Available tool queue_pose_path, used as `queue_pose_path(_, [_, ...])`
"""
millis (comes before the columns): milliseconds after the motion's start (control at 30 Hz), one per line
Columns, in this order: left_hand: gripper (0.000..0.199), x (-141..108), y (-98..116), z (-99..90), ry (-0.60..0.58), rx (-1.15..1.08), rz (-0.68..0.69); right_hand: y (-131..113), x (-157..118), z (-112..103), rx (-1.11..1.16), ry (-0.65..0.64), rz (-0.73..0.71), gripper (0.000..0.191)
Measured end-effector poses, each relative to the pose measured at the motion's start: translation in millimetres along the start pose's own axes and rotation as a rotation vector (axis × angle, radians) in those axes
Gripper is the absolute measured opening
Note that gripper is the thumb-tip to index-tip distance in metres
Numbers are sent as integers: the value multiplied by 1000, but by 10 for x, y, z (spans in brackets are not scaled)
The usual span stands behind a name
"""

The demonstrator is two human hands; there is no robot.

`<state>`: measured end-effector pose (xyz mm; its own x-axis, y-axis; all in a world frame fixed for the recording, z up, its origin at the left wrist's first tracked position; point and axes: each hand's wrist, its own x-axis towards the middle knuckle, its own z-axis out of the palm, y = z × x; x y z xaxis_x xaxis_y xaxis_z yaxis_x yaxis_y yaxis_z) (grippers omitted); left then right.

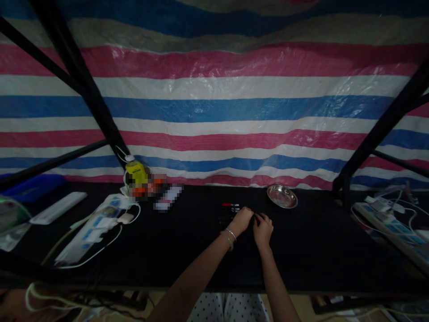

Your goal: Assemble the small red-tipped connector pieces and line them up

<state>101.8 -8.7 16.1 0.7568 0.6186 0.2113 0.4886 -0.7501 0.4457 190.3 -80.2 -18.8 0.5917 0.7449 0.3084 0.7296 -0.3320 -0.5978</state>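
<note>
My left hand [241,221], with bracelets at its wrist, is closed above the black tabletop. Close on its right, my right hand [263,229] has its fingers curled in, and the fingertips of both hands almost meet. A small dark thing seems to lie between them, too dim against the black to name. Just beyond my left hand lies a slim red pen-like stick with a silver end [230,205]. Beside it is a dark stick with a silver end [235,209], and further dark shapes are partly hidden by my hand.
A round metal dish [282,197] stands at the back right. On the left are a yellow bottle [135,169], a blurred phone-like object [168,197] and a white power strip [92,230] with cables. Another power strip [395,223] lies far right. Black frame bars flank the striped sheet.
</note>
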Motion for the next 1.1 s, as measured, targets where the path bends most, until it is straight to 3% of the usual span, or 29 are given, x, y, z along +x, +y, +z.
queue_pose_path(533, [23,-147,156,-150,42,110,-24,4,-74,-123,113,-11,-19,22])
queue_pose_path(600, [27,-184,161,-159,141,34,-60,14,-69,-118,128,-14,-29,23])
queue_pose_path(767, [23,-409,173,-124,628,-330,-175,45,-61,-109,182,-33,-46,26])
queue_pose_path(933, [21,-710,135,-99,790,-447,-237,65,-60,-93,267,-44,-60,28])
queue_pose_path(1100, [25,-835,23,-141,915,-464,-300,54,-65,-87,303,-35,-50,26])
